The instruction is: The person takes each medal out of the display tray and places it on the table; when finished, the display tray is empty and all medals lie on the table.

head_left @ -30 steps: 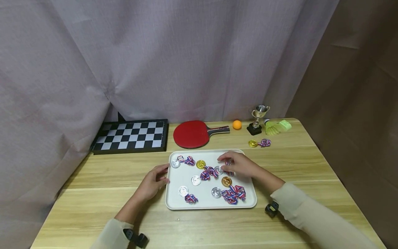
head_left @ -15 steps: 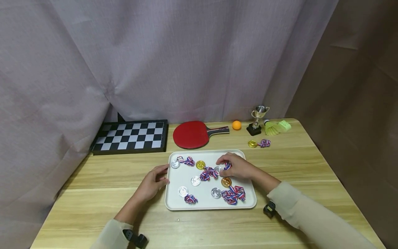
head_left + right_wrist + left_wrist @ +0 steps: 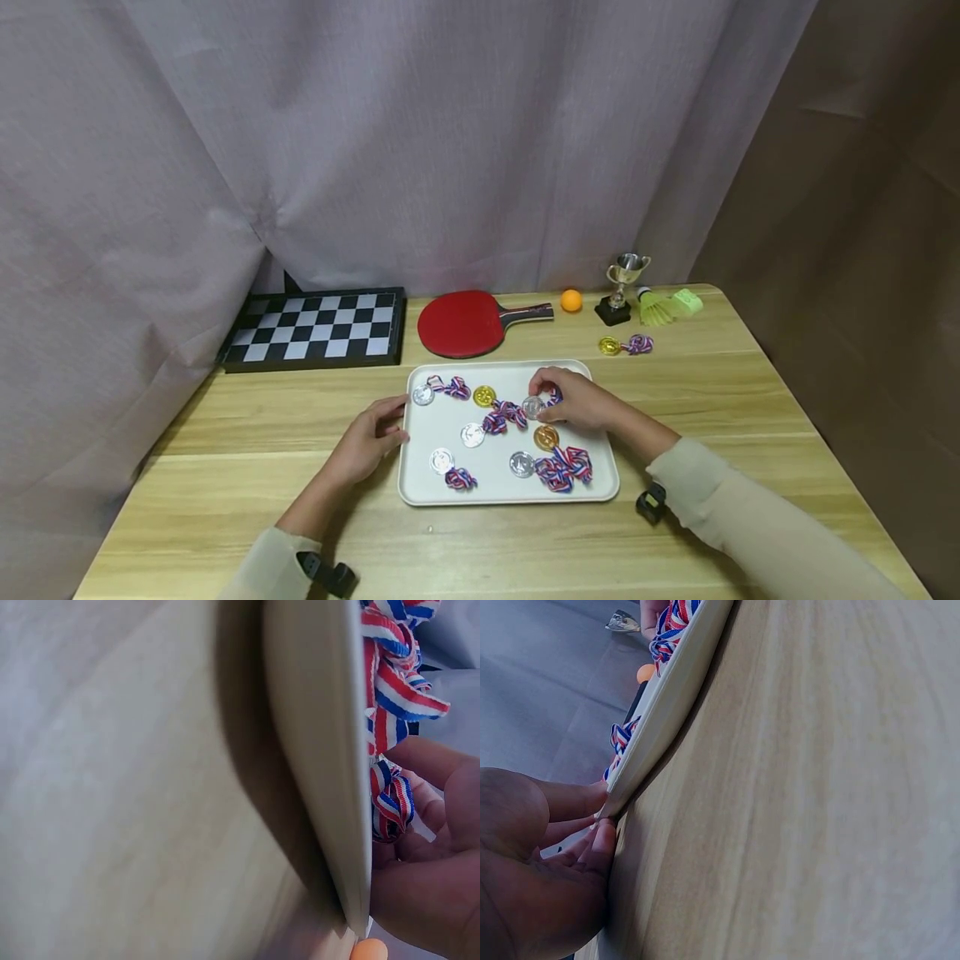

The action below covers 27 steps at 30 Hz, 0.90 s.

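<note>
In the head view, my right hand [image 3: 577,398] pinches a silver medal [image 3: 533,407] over the right part of a white tray [image 3: 495,497]. Its red, white and blue ribbon [image 3: 392,801] bunches under the palm in the right wrist view. At the tray's left edge, the thumb and fingertips of my left hand [image 3: 364,443] rest against the rim, as the left wrist view [image 3: 547,847] also shows. Close to the right hand lie a bronze medal [image 3: 546,437] and a gold medal [image 3: 484,396]. Other silver medals [image 3: 442,461] with bunched ribbons lie spread on the tray.
Behind the tray are a chessboard [image 3: 315,328], a red table tennis bat [image 3: 461,324] and an orange ball [image 3: 572,301]. A small trophy [image 3: 617,292], a shuttlecock [image 3: 655,308], a green block [image 3: 687,301] and another gold medal [image 3: 610,345] are at the back right.
My right hand has closed round the silver medal, which has shifted slightly right and away from me, apart from the neighbouring ribbon. The left hand stays at the tray's rim.
</note>
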Each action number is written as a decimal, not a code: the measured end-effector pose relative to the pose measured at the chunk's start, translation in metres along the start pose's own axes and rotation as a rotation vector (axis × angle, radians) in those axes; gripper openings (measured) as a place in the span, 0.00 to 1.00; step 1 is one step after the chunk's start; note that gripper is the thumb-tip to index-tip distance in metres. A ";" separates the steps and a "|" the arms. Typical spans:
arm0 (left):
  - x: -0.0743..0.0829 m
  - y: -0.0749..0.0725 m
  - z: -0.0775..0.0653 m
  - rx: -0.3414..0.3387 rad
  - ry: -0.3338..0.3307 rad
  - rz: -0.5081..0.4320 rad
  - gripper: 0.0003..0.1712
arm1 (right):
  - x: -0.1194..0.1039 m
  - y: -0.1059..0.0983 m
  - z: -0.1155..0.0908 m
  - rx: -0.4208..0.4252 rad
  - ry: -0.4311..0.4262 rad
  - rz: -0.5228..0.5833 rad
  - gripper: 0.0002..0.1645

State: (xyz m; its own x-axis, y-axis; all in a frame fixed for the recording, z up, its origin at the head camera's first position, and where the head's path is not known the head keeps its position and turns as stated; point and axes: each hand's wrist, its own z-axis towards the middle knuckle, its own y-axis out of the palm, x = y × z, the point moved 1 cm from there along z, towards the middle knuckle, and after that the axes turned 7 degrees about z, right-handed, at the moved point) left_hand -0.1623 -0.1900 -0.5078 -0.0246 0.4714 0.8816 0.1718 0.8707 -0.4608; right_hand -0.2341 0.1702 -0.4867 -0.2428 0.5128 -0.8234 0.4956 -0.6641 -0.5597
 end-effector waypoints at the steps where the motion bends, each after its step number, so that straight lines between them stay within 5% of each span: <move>1: 0.000 0.000 0.000 0.000 -0.002 0.002 0.34 | 0.000 -0.001 0.000 0.001 0.011 0.019 0.15; 27: -0.003 -0.002 0.001 -0.026 -0.007 -0.003 0.34 | 0.010 -0.004 0.006 0.031 0.038 0.295 0.09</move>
State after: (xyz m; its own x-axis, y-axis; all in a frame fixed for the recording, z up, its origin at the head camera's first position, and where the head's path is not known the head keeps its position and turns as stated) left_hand -0.1639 -0.1928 -0.5094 -0.0316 0.4696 0.8823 0.1970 0.8683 -0.4552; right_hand -0.2433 0.1752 -0.4933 -0.0601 0.3145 -0.9474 0.5147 -0.8034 -0.2994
